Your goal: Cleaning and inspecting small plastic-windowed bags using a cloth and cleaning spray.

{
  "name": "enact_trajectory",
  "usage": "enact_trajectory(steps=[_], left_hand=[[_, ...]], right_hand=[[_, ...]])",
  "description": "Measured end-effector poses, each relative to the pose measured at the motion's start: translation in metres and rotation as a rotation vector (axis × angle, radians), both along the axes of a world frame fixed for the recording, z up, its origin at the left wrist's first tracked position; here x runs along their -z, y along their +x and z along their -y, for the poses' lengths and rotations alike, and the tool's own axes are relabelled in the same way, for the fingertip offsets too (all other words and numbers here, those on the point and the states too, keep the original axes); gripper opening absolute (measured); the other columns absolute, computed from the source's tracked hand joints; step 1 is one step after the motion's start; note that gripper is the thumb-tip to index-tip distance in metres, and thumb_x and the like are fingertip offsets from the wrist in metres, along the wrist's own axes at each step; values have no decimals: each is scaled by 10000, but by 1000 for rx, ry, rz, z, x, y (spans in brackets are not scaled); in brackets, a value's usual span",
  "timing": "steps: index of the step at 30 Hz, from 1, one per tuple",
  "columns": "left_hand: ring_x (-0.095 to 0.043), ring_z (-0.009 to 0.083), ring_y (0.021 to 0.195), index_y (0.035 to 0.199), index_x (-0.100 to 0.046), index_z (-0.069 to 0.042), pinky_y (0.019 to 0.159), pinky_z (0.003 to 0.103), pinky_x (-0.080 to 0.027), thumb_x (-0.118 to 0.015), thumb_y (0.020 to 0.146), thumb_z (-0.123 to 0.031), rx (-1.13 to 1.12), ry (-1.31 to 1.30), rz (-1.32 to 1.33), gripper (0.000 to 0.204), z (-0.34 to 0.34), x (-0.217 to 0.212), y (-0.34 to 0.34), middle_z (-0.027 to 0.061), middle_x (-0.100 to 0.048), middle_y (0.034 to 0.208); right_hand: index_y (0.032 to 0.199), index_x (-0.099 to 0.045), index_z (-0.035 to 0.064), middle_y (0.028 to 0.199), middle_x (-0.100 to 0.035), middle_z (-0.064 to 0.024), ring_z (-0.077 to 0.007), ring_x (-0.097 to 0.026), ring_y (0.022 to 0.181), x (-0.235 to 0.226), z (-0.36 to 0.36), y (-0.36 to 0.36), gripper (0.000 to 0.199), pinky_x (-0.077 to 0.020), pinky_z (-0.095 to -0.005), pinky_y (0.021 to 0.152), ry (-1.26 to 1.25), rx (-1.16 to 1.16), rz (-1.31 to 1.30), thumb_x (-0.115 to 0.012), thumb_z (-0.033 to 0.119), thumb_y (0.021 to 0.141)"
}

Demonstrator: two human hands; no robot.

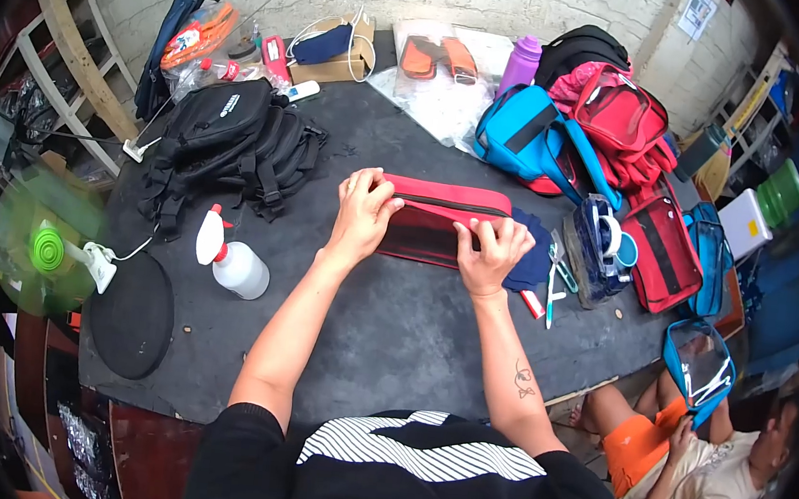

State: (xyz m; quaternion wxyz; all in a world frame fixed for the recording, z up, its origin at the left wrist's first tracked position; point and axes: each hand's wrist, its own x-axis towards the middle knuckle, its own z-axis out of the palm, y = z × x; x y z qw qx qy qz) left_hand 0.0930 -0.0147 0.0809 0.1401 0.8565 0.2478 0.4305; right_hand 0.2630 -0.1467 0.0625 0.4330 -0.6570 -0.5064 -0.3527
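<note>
A red zippered pouch [453,195] with a dark mesh-like panel lies on the black table in front of me. My left hand [360,215] grips its left end, thumb on the front near the zipper. At its right front edge, my right hand [493,254] is closed on the fabric with bent fingers. Partly hidden behind my right hand is a dark blue cloth [532,238]. Just right of that hand lie slim teal-and-white tools [561,270] and a small red-and-white item [533,304].
A white spray bottle [242,271] and black backpacks [223,136] stand left on the table [362,342]. Blue [522,127] and red bags [614,116] crowd the right, by a purple bottle [521,64]. A spinning green fan [48,249] is far left. A seated person [700,471] holds a blue clear-panelled pouch [701,365].
</note>
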Motion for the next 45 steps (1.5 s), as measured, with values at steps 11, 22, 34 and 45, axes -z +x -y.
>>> enact_trajectory(steps=[11, 22, 34, 45], left_hand=[[-192, 334, 1436, 1178, -496, -54, 1156, 421, -162, -605, 897, -257, 333, -338, 224, 363, -9, -6, -37, 160, -378, 1439], [-106, 205, 1458, 1524, -40, -109, 1178, 371, -48, -184, 1001, -545, 611, -1051, 758, 695, 1, 68, -20, 51, -106, 1590], [-577, 102, 1070, 1394, -432, -44, 883, 235, -450, -618, 922, -262, 345, -1156, 433, 552, -3, -17, -61, 44, -588, 1221], [-614, 132, 1035, 1328, -502, -33, 895, 258, -465, -642, 905, -335, 255, -1160, 585, 538, 15, -41, -81, 74, -628, 1183]], right_hand=[[1099, -615, 62, 1107, -543, -106, -262, -496, 1077, 0, 30, 31, 325, -372, -353, 946, 3, -398, -394, -686, 204, 815], [1507, -61, 14, 1580, -118, -106, -210, -96, 1457, 52, 16, 60, 906, -42, -347, 1173, -122, -1170, -1394, -131, 696, 914], [1400, -425, 17, 1382, -501, -80, -181, -423, 1291, -49, 16, 67, 736, -294, -349, 1086, -329, -894, -1343, -231, 595, 985], [1294, -524, 7, 1253, -597, -96, -174, -558, 1138, -29, 14, 65, 539, -416, -319, 996, -322, -1107, -1496, -332, 432, 1025]])
